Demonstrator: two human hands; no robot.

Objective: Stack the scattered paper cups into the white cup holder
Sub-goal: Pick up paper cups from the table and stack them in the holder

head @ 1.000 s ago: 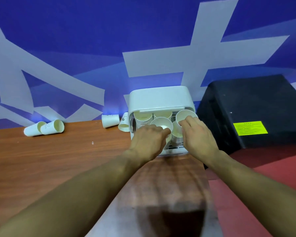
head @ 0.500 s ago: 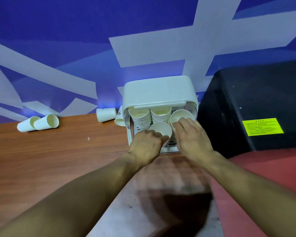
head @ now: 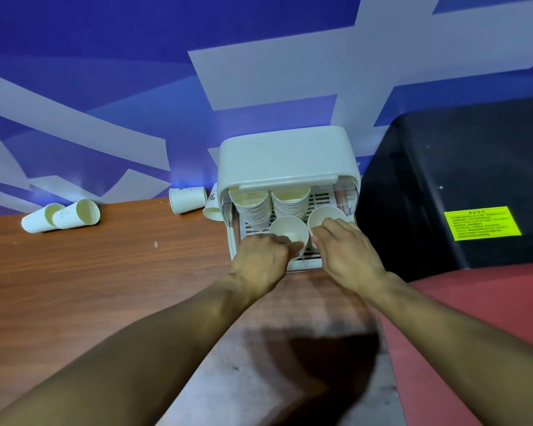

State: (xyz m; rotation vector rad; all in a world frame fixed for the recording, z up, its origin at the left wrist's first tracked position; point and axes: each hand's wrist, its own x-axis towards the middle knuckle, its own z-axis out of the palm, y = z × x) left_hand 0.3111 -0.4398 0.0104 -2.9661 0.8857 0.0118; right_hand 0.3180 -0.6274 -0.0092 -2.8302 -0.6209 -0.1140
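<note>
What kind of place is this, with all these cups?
Probably an office or event-hall drinks corner, not certain: a white plastic cup holder full of stacked paper cups sits on a brown wood-grain table against a blue wall with big white graphics.

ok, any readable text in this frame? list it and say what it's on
Yellow label on the black box: several printed lines, too small to read.
Lying cup left of the white cup holder: blue print, blurred.
Cup against the holder's side: a dark mark like "%", partly hidden.
Far-left cups: faint print, unreadable.
Wall: big white strokes, cropped, not legible.
</note>
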